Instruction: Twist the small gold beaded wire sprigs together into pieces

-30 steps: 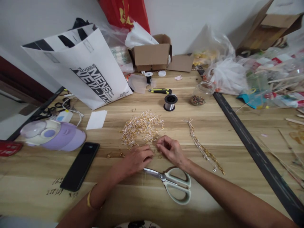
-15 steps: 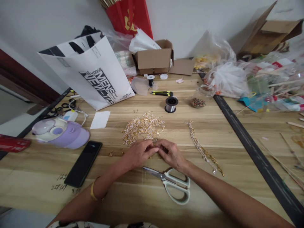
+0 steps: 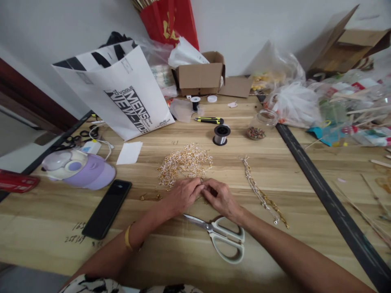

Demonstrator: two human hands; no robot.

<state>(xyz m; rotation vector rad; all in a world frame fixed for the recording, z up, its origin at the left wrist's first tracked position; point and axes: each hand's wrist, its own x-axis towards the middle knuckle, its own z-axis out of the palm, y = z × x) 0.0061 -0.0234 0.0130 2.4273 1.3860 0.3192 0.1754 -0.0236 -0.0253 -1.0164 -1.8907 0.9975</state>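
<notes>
Fingertips together, my left hand (image 3: 185,194) and my right hand (image 3: 221,197) meet just in front of a heap of small gold and silver beads or chain pieces (image 3: 180,162). Both are closed in a pinch; whatever lies between the fingers is too small and hidden to name. Below them lie scissors (image 3: 226,240) with pale handles, blades pointing left. Two beaded chains (image 3: 256,187), one silver and one gold, stretch across the wood to the right of my right hand. A few loose gold pieces (image 3: 149,197) rest left of my left hand.
A spool of clear thread (image 3: 221,135), a box cutter (image 3: 209,120) and a glass jar of beads (image 3: 257,129) stand farther back. On the left are a phone (image 3: 106,209), a purple bottle (image 3: 88,171) and a white bag (image 3: 119,93). Plastic bags (image 3: 296,103) sit at the right.
The left wrist and forearm have shifted slightly to the right, and the left fingers have drawn a little closer over the pinch. The right hand stays nearly in place.
</notes>
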